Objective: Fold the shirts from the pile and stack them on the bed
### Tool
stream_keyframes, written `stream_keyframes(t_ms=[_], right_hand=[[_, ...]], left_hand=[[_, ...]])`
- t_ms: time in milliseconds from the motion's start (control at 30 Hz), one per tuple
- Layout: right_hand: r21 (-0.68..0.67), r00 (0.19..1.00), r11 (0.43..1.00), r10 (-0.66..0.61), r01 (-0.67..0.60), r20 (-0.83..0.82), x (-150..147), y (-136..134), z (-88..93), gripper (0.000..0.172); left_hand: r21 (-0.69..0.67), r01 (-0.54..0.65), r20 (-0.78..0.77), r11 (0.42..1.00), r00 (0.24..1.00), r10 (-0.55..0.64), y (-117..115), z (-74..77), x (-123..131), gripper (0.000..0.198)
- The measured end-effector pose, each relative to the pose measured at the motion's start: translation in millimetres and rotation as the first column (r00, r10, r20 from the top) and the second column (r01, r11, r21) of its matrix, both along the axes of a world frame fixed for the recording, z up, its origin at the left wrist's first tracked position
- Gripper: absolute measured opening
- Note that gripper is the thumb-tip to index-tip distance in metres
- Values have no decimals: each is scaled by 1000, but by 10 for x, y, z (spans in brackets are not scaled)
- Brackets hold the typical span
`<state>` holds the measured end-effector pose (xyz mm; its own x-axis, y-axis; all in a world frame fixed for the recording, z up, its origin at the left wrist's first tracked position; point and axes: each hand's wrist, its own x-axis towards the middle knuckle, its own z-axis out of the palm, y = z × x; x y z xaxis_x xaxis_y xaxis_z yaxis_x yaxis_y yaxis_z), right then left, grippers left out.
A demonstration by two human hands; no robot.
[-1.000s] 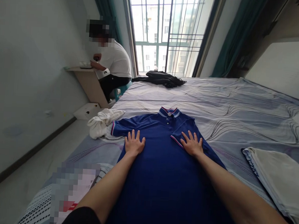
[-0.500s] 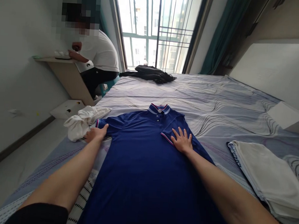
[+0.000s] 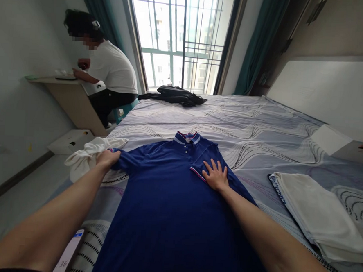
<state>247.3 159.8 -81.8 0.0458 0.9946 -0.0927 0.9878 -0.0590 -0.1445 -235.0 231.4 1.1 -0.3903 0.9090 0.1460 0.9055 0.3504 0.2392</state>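
Observation:
A dark blue polo shirt (image 3: pixel 165 204) lies spread on the bed, its striped collar pointing away from me. Its right-hand sleeve is folded inward over the chest, and my right hand (image 3: pixel 216 175) presses flat on that sleeve with fingers spread. At the other side, my left hand (image 3: pixel 106 158) is closed on the cuff of the outstretched left-hand sleeve. Just behind and beside that hand sits a crumpled white cloth (image 3: pixel 83 154). The lower part of the shirt runs out of view towards me.
Folded pale garments (image 3: pixel 315 210) lie at right. A phone (image 3: pixel 70 252) is partly under my left forearm. Black clothing (image 3: pixel 174 95) lies at the bed's far edge. A person in white (image 3: pixel 114 68) sits at a small table (image 3: pixel 69 100). White boxes (image 3: pixel 335 139) stand far right.
My left hand has moved outward to the left and now grips the sleeve cuff, stretching it. My right hand stays on the folded sleeve. The view has shifted slightly, bringing the phone into sight.

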Motion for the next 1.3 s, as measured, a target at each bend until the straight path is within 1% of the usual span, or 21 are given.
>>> stream_keyframes(t_ms=[100, 133, 167, 200, 233, 300, 333, 367, 433, 467, 533, 633, 700, 767, 867, 967, 1033, 1133, 1233, 1267, 1300], right_hand=[[-7, 1000, 1000, 0, 0, -5, -9, -4, 13, 63], [-12, 1000, 1000, -2, 2, -2, -12, -3, 17, 63], [-17, 1000, 1000, -4, 4, 2, -15, -1, 20, 63], [-23, 1000, 1000, -2, 3, 5, -18, 0, 23, 63], [-26, 1000, 1000, -1, 1, 6, -21, 2, 24, 63], [-30, 1000, 1000, -1, 1, 8, -24, 4, 25, 63], [-29, 1000, 1000, -3, 3, 8, -26, 4, 25, 63], [-28, 1000, 1000, -7, 7, 7, -28, 5, 24, 63], [-25, 1000, 1000, -13, 13, 2, -31, 5, 26, 62], [-23, 1000, 1000, -13, 13, -3, -33, 5, 29, 62], [-23, 1000, 1000, -10, 9, -12, -37, 1, 39, 61], [-21, 1000, 1000, -4, 4, -18, -42, -16, 55, 62], [-20, 1000, 1000, -7, 6, -17, -44, -28, 59, 62], [-24, 1000, 1000, -6, 6, -17, -42, -22, 63, 62], [-71, 999, 997, -19, 17, -28, -31, 63, 88, 67], [-127, 998, 991, -59, 53, -39, -19, 271, 133, 85], [-104, 997, 992, -74, 70, -38, -18, 462, 149, 96], [-51, 995, 995, -89, 87, -34, -26, 764, 126, 98], [-35, 994, 993, -110, 109, -10, -31, 1007, 61, 93], [-32, 994, 993, -114, 114, -1, -31, 1062, 41, 93], [-29, 993, 993, -115, 115, 6, -31, 1101, 25, 93]], left_hand=[[0, -159, -23, 987, 987, 159, -111, 189, 176, 53], [33, -151, -52, 988, 987, 152, -168, 262, 292, 52], [73, -105, -92, 992, 990, 111, -236, 330, 441, 52], [112, -33, -137, 993, 989, 49, -309, 384, 619, 50], [124, 88, -186, 988, 981, -64, -385, 418, 819, 49], [70, 294, -209, 953, 939, -274, -522, 416, 1238, 44], [-30, 434, -179, 900, 884, -432, -572, 380, 1430, 43], [-104, 528, -128, 843, 833, -538, -605, 325, 1593, 43], [-128, 614, -53, 779, 780, -623, -621, 177, 1806, 47], [-100, 612, -45, 784, 785, -618, -610, 92, 1851, 51], [-45, 569, -59, 821, 819, -571, -572, -88, 1836, 56], [-75, 502, -55, 862, 861, -506, -527, -358, 1684, 59], [-115, 479, -45, 870, 873, -486, -502, -506, 1590, 60], [-151, 472, -45, 869, 874, -483, -449, -603, 1535, 64], [-198, 440, -45, 876, 889, -456, -290, -651, 1511, 80], [-202, 380, -41, 903, 918, -396, -84, -656, 1524, 94], [-174, 356, -53, 918, 928, -369, 42, -670, 1544, 92], [-135, 350, -102, 927, 926, -364, 206, -711, 1582, 88], [-130, 404, -166, 905, 891, -422, 354, -746, 1611, 90], [-132, 455, -183, 881, 862, -473, 397, -751, 1616, 89], [-136, 529, -192, 838, 816, -546, 434, -752, 1617, 86]])
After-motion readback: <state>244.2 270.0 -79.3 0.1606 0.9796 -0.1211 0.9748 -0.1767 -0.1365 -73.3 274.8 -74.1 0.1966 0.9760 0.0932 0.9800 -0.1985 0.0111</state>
